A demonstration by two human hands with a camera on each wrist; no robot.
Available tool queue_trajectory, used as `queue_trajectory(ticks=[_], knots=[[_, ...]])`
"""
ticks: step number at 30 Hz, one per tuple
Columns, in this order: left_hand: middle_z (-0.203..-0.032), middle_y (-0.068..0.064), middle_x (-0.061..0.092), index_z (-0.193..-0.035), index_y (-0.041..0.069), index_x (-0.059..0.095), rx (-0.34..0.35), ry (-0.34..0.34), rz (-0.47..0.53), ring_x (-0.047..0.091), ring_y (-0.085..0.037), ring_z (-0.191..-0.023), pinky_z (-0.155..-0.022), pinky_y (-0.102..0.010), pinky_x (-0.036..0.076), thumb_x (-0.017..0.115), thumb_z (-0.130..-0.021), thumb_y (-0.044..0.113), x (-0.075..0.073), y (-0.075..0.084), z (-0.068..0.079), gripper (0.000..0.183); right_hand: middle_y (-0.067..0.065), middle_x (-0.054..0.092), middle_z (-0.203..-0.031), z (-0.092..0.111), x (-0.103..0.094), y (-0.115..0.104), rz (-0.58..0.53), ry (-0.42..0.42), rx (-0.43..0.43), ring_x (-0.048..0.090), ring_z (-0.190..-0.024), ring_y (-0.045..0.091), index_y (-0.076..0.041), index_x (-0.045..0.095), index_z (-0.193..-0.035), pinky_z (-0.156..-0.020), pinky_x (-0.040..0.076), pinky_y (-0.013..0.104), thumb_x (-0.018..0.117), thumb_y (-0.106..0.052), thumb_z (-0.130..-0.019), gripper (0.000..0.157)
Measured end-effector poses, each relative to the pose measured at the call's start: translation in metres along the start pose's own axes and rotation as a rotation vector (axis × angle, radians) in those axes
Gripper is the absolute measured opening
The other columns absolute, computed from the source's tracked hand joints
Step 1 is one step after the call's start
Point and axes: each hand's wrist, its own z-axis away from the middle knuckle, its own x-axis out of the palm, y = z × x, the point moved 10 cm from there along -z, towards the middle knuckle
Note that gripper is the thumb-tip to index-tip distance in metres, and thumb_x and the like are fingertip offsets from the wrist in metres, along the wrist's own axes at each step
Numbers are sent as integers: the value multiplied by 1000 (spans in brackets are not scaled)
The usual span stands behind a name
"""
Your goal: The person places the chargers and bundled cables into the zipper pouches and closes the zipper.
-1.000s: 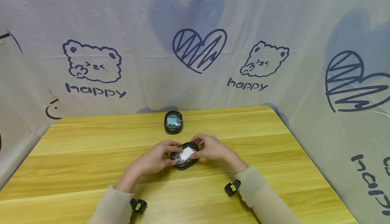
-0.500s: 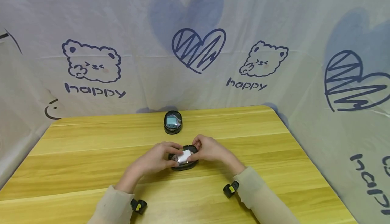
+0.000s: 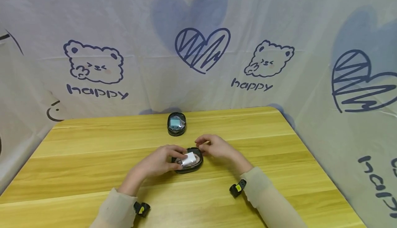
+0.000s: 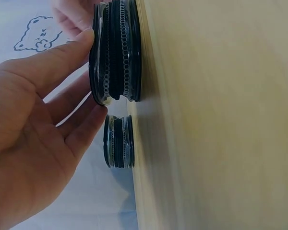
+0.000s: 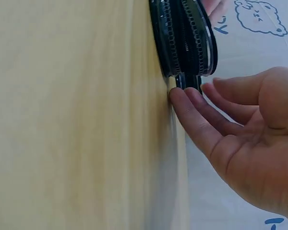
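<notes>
A small black oval zip case (image 3: 197,165) with a clear top lies on the wooden table. Through its top shows a white block (image 3: 190,159) beside what looks like a pale cable. My left hand (image 3: 160,161) grips the case's left end, thumb on the near side and fingers on the far side. In the left wrist view, the case's zip band (image 4: 116,52) faces the camera and looks closed there. My right hand (image 3: 219,148) is just off the right end, fingers loosely bent. The right wrist view shows its fingertips (image 5: 178,96) close to the case, holding nothing.
Behind, near the table's back edge, stands a second black oval zip case (image 3: 176,124) with a blue-green item inside. A white printed cloth (image 3: 149,55) hangs behind and beside the table (image 3: 93,145).
The case has turned slightly and shifted a little left from a second ago. My right hand has let go of its right end and moved slightly away. The left hand keeps its grip.
</notes>
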Motion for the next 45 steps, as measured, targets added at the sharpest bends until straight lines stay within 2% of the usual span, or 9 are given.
queue_trajectory(ticks=[6, 12, 17, 20, 24, 32, 38, 45], knots=[[-145, -10, 61, -128, 10, 75, -19, -5, 21, 53, -36, -137, -114, -55, 44, 78, -94, 14, 1, -1, -1, 34, 14, 68, -131, -1, 3, 2, 128, -52, -25, 65, -111, 21, -1, 66, -136, -94, 57, 35, 53, 0, -105, 34], [-143, -10, 62, -125, 7, 76, -2, -5, 26, 55, -36, -134, -113, -55, 45, 79, -93, 12, 0, 2, -1, 33, 8, 70, -131, 2, 8, 1, 175, -105, -46, 61, -117, 19, -8, 68, -137, -106, 49, 43, 51, 1, -104, 38], [-141, -8, 64, -121, 6, 78, 5, -8, 53, 56, -35, -134, -113, -54, 45, 80, -92, 10, 0, 3, -1, 30, 8, 71, -129, 3, 10, -4, 228, -115, -93, 61, -120, 22, -8, 69, -135, -108, 48, 45, 52, 4, -101, 39], [-140, -7, 64, -122, 6, 78, 1, -15, 75, 55, -35, -134, -114, -55, 45, 80, -91, 8, 1, 2, 0, 31, 7, 73, -121, 2, 10, -3, 245, -101, -96, 63, -114, 20, -7, 72, -128, -105, 51, 43, 54, 4, -100, 36], [-141, -7, 64, -122, 6, 77, -2, -24, 96, 55, -36, -135, -114, -55, 44, 79, -91, 6, 2, 3, 0, 32, 4, 74, -109, 0, 9, 2, 245, -77, -58, 64, -101, 16, -5, 75, -118, -98, 53, 40, 56, 6, -98, 30], [-141, -7, 64, -121, 5, 78, -5, -19, 84, 55, -35, -136, -115, -54, 44, 80, -91, 6, 2, 4, 0, 30, 2, 73, -92, 0, 4, 3, 308, -34, -41, 63, -86, 11, -1, 76, -104, -84, 56, 30, 61, 5, -96, 18], [-141, -7, 65, -122, 6, 78, 8, -26, 70, 55, -35, -135, -114, -54, 44, 79, -91, 6, 3, 6, 0, 31, 1, 70, -84, 2, 4, 4, 308, -38, -2, 61, -76, 11, -1, 75, -99, -72, 52, 25, 60, 5, -98, 16], [-145, -12, 61, -132, 6, 72, 29, -53, 21, 54, -38, -137, -114, -55, 44, 75, -95, 5, 5, 10, 2, 38, 0, 64, -78, 0, 11, 5, 354, -73, 8, 56, -69, 10, -2, 70, -99, -60, 46, 20, 55, 2, -103, 17]])
